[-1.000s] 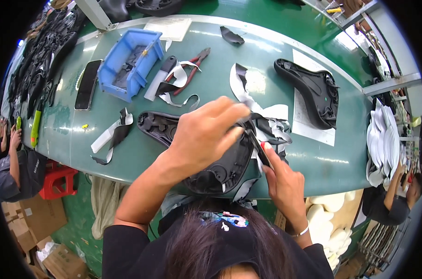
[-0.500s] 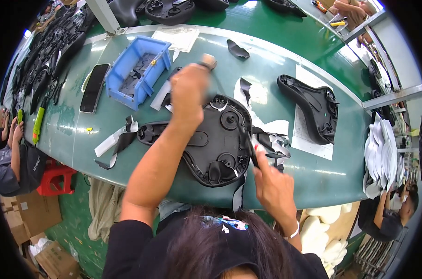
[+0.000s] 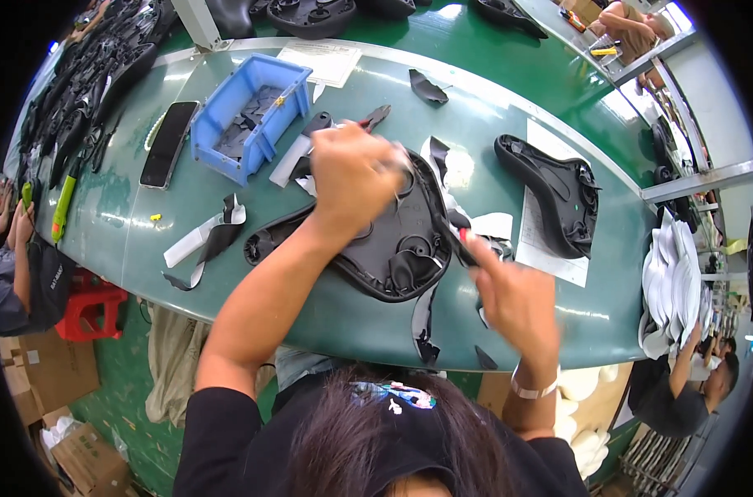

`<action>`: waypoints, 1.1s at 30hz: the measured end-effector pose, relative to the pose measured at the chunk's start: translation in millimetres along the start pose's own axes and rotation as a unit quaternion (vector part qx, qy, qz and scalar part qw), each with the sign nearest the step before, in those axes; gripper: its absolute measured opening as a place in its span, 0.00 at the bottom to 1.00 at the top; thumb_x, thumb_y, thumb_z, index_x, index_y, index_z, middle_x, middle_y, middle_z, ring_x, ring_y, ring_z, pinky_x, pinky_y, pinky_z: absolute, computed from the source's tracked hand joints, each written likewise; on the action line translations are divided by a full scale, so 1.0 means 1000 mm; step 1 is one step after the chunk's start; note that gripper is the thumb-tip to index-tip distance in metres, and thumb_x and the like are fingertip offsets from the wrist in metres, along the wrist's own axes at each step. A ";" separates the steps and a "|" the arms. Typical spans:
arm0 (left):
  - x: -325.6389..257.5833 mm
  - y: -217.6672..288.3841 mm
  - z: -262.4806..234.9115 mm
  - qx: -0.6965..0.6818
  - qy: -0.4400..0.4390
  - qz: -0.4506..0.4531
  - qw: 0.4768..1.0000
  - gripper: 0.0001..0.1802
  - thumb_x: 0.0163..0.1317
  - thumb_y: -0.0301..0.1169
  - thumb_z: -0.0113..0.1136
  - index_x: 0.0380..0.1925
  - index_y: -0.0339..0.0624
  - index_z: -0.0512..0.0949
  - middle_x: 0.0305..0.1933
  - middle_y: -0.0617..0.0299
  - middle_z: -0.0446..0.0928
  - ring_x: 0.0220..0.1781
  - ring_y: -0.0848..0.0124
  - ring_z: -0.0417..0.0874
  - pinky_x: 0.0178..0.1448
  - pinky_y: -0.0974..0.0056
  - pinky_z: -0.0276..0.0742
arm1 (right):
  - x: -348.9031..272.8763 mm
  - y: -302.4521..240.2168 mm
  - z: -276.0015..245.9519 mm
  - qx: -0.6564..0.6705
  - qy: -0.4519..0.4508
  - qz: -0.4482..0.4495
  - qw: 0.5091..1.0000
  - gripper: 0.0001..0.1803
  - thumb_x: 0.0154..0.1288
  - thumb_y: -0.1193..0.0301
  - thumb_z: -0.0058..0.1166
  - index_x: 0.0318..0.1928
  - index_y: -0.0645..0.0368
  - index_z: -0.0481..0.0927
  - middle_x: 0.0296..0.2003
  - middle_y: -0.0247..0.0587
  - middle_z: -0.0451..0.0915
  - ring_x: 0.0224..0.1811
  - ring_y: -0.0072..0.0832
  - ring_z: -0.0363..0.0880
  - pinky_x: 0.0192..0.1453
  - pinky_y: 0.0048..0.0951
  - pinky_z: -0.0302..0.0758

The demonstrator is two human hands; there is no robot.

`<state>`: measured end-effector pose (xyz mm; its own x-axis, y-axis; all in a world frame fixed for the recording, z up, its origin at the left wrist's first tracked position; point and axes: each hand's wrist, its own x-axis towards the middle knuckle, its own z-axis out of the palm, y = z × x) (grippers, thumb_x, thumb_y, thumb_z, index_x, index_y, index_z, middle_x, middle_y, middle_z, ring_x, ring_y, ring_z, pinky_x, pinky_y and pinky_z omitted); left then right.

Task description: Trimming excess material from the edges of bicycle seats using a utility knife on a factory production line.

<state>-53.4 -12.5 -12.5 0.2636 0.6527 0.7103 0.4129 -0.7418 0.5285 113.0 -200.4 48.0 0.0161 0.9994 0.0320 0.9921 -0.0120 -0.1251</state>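
A black bicycle saddle lies underside up on the green table, its nose to the left and its cover edge folded over the rim. My left hand, closed in a fist, is over the saddle's far side; what it grips is blurred and mostly hidden. My right hand is at the saddle's right edge, slightly blurred, its fingers closed on a dark strip along the rim. Just beyond my left hand, a pair of pliers with a red part lies on the table. Black and white offcuts surround the saddle.
A blue bin with grey scraps stands at the back left, beside a phone. Another saddle rests on paper to the right. More offcuts lie left. Other people work at both sides; saddles are piled far left.
My left hand has moved right and nearer, over the saddle; the tan-ended tool it showed is now obscured. My right hand has moved right. The saddle has shifted, and a small black scrap shows near the front edge.
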 end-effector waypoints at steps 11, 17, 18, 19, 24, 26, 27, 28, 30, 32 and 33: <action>-0.039 0.034 -0.074 -0.413 -0.137 -0.429 0.792 0.25 0.73 0.44 0.40 0.25 0.39 0.76 0.22 0.65 0.72 0.30 0.73 0.72 0.49 0.67 0.64 | 0.041 0.042 -0.027 -0.026 -0.058 -0.150 0.987 0.25 0.59 0.65 0.57 0.58 0.33 0.72 0.17 0.35 0.74 0.18 0.36 0.74 0.22 0.36 0.65; -0.001 0.006 -0.134 -0.755 0.067 -0.283 0.588 0.16 0.66 0.40 0.47 0.21 0.48 0.65 0.14 0.68 0.55 0.19 0.71 0.66 0.35 0.57 0.68 | -0.005 0.018 -0.031 -0.073 -0.110 -0.105 0.986 0.27 0.60 0.65 0.56 0.60 0.44 0.70 0.13 0.38 0.71 0.14 0.37 0.71 0.19 0.36 0.63; 0.011 -0.014 -0.182 -0.792 0.068 -0.220 0.565 0.15 0.65 0.37 0.48 0.20 0.48 0.64 0.14 0.68 0.54 0.19 0.72 0.64 0.34 0.60 0.67 | -0.016 0.015 -0.032 -0.071 -0.108 -0.101 0.986 0.27 0.60 0.65 0.56 0.60 0.44 0.70 0.13 0.38 0.71 0.14 0.37 0.71 0.19 0.36 0.63; 0.019 -0.018 -0.230 -0.816 0.073 -0.162 0.550 0.15 0.63 0.35 0.50 0.19 0.48 0.63 0.14 0.69 0.52 0.19 0.74 0.62 0.33 0.62 0.66 | -0.026 0.005 -0.032 -0.059 -0.092 -0.070 0.992 0.27 0.60 0.64 0.56 0.61 0.44 0.70 0.13 0.38 0.71 0.14 0.38 0.71 0.19 0.36 0.62; -0.003 0.008 -0.173 -0.200 -0.245 -0.290 0.903 0.10 0.57 0.31 0.58 0.36 0.39 0.73 0.34 0.60 0.76 0.36 0.67 0.79 0.42 0.62 0.74 | -0.026 0.025 -0.033 0.021 -0.099 -0.003 0.995 0.25 0.60 0.64 0.56 0.60 0.46 0.71 0.15 0.41 0.73 0.16 0.41 0.73 0.21 0.38 0.63; -0.047 0.008 -0.158 -0.057 -0.560 -0.240 0.791 0.21 0.56 0.31 0.63 0.48 0.35 0.70 0.45 0.55 0.78 0.46 0.63 0.81 0.51 0.59 0.76 | -0.028 0.034 -0.031 0.043 -0.099 0.011 0.994 0.25 0.61 0.65 0.55 0.59 0.47 0.71 0.16 0.41 0.74 0.17 0.43 0.73 0.22 0.38 0.64; -0.072 0.013 -0.149 -0.193 -0.600 -0.368 0.683 0.25 0.54 0.33 0.65 0.50 0.35 0.69 0.49 0.53 0.76 0.50 0.63 0.79 0.55 0.59 0.74 | -0.027 0.036 -0.028 0.069 -0.103 0.005 0.992 0.24 0.61 0.65 0.55 0.59 0.47 0.71 0.17 0.41 0.75 0.17 0.43 0.72 0.22 0.39 0.64; -0.089 0.025 -0.138 -0.319 -0.608 -0.479 0.547 0.29 0.52 0.34 0.67 0.52 0.34 0.68 0.53 0.51 0.74 0.54 0.63 0.77 0.58 0.59 0.72 | -0.026 0.037 -0.029 0.093 -0.104 -0.004 0.990 0.23 0.61 0.65 0.54 0.58 0.48 0.72 0.17 0.42 0.75 0.17 0.44 0.72 0.22 0.39 0.64; -0.098 0.074 -0.104 -0.339 -0.357 -0.406 0.770 0.31 0.52 0.32 0.67 0.54 0.33 0.66 0.57 0.50 0.71 0.56 0.64 0.75 0.57 0.63 0.73 | -0.005 0.044 -0.024 0.129 -0.102 -0.018 0.986 0.23 0.61 0.65 0.54 0.58 0.47 0.71 0.17 0.42 0.75 0.17 0.43 0.73 0.22 0.39 0.64; -0.083 0.081 -0.072 -0.400 -0.182 -0.462 0.770 0.32 0.52 0.30 0.65 0.56 0.32 0.64 0.54 0.52 0.73 0.53 0.67 0.75 0.56 0.64 0.73 | -0.011 0.050 -0.017 0.147 -0.105 -0.011 0.983 0.23 0.61 0.65 0.54 0.57 0.47 0.71 0.18 0.42 0.76 0.17 0.43 0.73 0.22 0.40 0.65; -0.060 0.086 -0.062 -0.413 -0.161 -0.493 0.748 0.31 0.52 0.29 0.64 0.55 0.32 0.65 0.52 0.52 0.73 0.51 0.68 0.75 0.56 0.64 0.72 | -0.018 0.049 -0.001 0.087 -0.053 0.008 0.995 0.25 0.60 0.67 0.56 0.59 0.49 0.70 0.17 0.43 0.75 0.18 0.42 0.74 0.22 0.40 0.66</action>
<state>-87.5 -124.7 19.2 0.4376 0.8499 -0.2937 -0.0991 0.3702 0.9237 161.2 -219.2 42.3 0.0084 0.9971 -0.0751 0.9549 -0.0303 -0.2954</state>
